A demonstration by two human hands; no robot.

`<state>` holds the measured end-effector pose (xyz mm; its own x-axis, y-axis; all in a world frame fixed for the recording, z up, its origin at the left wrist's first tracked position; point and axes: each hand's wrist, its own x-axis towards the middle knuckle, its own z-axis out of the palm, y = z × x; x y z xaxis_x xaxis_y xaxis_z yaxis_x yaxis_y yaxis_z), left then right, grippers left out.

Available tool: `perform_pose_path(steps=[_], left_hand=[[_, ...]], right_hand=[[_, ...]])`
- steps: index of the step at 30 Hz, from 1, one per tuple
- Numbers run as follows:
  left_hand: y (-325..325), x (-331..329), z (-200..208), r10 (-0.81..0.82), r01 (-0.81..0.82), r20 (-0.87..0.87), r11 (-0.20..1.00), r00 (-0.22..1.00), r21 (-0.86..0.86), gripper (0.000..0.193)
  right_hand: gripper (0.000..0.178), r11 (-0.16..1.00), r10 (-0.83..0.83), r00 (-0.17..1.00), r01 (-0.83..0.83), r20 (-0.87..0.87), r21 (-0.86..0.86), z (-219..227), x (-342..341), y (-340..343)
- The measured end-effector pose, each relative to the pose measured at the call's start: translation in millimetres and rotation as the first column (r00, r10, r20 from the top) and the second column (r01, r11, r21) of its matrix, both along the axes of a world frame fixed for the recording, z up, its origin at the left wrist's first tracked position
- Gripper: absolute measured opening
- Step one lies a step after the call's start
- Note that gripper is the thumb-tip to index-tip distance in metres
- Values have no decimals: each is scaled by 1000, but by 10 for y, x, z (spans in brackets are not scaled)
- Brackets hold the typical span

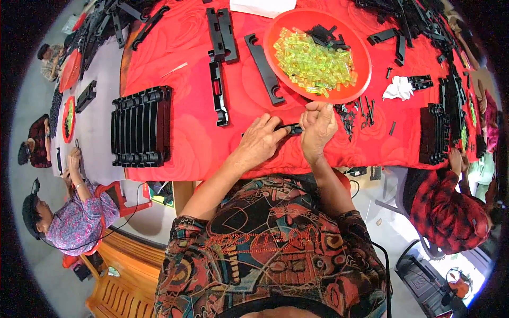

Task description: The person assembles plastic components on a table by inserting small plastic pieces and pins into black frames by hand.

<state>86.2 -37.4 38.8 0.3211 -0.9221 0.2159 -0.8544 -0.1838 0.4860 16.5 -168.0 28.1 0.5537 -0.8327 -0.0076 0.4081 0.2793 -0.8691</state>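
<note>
My left hand (261, 142) is closed over a narrow black plastic part (289, 129) lying near the front of the red-covered table. Its fingers press on the part, hiding much of it. At the part's right end is my right hand (319, 127), fingers curled in a pinch; whatever they hold is hidden. Just beyond that hand, a round red bowl (362, 85) holds many small clear yellow-green pieces (318, 61) and some small black pieces (328, 37). A long black bar with notched ends (263, 69) lies to the bowl's left.
A stack of black bars (140, 127) stands at left, another (435, 132) at right. More black bars (217, 63) lie beyond my left hand. Small black bits (347, 119) and crumpled white tissue (398, 88) lie right of the bowl. People sit on both sides.
</note>
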Motion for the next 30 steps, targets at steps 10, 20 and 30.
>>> perform_pose_path(steps=[10, 20, 30], left_hand=[[-16, 3, -31, -4, 4, 9, 1000, 1000, 22, 37], [-82, 27, 15, 13, -9, -54, 998, 998, 56, 29], [-13, -25, -3, -2, 0, 17, 995, 1000, 104, 36]], right_hand=[[45, 999, 33, 997, -34, -74, -10, -14, 41, -10], [46, 958, 40, 969, -107, -244, -265, 8, 115, -7], [42, 983, 98, 976, -126, -195, -137, 96, 43, 46]])
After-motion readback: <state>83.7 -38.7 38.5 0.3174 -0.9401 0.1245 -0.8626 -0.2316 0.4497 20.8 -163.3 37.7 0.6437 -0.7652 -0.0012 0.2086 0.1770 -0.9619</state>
